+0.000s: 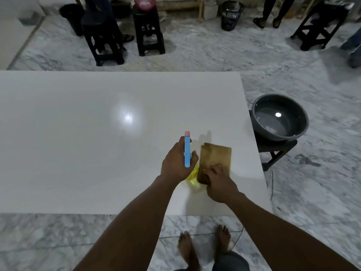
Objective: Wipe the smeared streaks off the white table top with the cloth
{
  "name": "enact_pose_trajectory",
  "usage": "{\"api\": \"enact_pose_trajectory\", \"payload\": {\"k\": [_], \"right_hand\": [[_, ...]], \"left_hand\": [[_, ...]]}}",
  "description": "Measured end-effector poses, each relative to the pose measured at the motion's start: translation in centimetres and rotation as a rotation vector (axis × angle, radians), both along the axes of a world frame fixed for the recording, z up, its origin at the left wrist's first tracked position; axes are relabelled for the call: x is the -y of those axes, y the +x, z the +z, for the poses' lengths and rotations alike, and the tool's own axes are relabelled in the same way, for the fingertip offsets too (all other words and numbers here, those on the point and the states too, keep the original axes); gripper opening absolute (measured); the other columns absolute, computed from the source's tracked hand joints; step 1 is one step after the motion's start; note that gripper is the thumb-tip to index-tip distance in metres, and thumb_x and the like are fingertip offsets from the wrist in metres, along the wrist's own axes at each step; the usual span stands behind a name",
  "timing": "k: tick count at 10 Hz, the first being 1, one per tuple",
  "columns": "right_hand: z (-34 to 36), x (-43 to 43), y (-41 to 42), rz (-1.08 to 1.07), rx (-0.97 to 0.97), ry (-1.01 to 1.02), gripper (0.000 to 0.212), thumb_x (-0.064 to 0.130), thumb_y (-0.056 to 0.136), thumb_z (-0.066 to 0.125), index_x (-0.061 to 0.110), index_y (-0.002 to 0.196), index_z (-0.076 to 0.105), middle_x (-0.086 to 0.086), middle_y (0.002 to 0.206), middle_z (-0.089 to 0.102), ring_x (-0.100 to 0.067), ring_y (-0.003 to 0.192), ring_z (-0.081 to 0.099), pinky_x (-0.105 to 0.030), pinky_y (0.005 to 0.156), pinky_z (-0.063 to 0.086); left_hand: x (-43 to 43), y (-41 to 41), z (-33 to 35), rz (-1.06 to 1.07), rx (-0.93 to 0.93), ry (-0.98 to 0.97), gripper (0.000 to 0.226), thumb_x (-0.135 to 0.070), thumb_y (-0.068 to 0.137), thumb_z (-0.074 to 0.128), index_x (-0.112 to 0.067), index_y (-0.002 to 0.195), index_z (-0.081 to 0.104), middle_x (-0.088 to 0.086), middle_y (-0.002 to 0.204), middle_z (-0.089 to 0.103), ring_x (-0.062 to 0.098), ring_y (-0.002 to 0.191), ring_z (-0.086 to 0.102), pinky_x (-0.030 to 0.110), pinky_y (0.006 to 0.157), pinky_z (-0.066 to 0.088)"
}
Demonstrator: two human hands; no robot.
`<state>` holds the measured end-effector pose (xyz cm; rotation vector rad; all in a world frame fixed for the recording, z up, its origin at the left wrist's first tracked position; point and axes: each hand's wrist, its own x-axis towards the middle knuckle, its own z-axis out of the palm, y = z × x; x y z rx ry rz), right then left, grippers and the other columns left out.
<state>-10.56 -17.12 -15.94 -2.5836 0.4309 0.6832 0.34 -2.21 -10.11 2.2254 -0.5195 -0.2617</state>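
- A grey basin (293,105) holds a shallow pool of water (273,123) that catches a spot of light. It sits on a black stool (277,147) just beside the right end of the white bench (97,143).
- A spray bottle (187,151) with a see-through yellow body, blue head and pink nozzle tip is held above the bench. How full it is cannot be told.
- The brown cloth (215,155) lies on the bench near its right edge. Its long axis runs away from the person, with the far end flat and squared and the near end bunched.
- The left hand (176,163) wraps its fingers round the bottle's neck, arm stretched forward over the near edge. The blue head points toward the far side of the bench.
- The right hand (219,182), knuckles up, curls its fingers on the cloth's bunched near end, just beside the bottle's yellow body.
- The person's bare feet stand on the marble floor (312,192) below the bench's near edge.
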Motion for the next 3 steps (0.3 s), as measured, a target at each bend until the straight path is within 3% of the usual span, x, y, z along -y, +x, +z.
{"api": "enact_pose_trajectory", "payload": {"k": [1,2,3], "right_hand": [[1.0,1.0,0.5,0.053,-0.093,0.018,0.062,0.018,0.088,0.05,0.027,0.149,0.038,-0.004,0.159,0.022,-0.03,0.15,0.011,-0.05,0.108,0.042],[1.5,2.3,1.2,0.129,-0.197,0.046,0.05,0.026,0.083,0.047,0.02,0.132,0.057,-0.006,0.143,0.047,-0.03,0.136,0.041,-0.044,0.1,0.049],[5.1,3.4,2.5,0.188,-0.27,0.074,0.041,0.037,0.092,0.047,0.019,0.127,0.057,-0.002,0.126,0.059,-0.023,0.114,0.057,-0.037,0.097,0.05]], "left_hand": [[-0.3,0.3,0.2,-0.024,-0.04,0.036,0.054,-0.042,0.091,0.071,-0.02,0.135,0.049,0.002,0.103,0.067,0.023,0.091,0.066,0.047,0.083,0.06],[-1.3,1.5,1.3,-0.156,-0.175,0.273,0.095,-0.059,0.071,0.084,-0.023,0.146,0.038,0.006,0.123,0.061,0.026,0.106,0.063,0.048,0.094,0.057],[-2.5,3.5,3.4,-0.339,-0.267,0.707,0.127,-0.068,0.053,0.088,-0.032,0.154,0.021,0.005,0.139,0.052,0.029,0.123,0.058,0.05,0.103,0.052]]}}
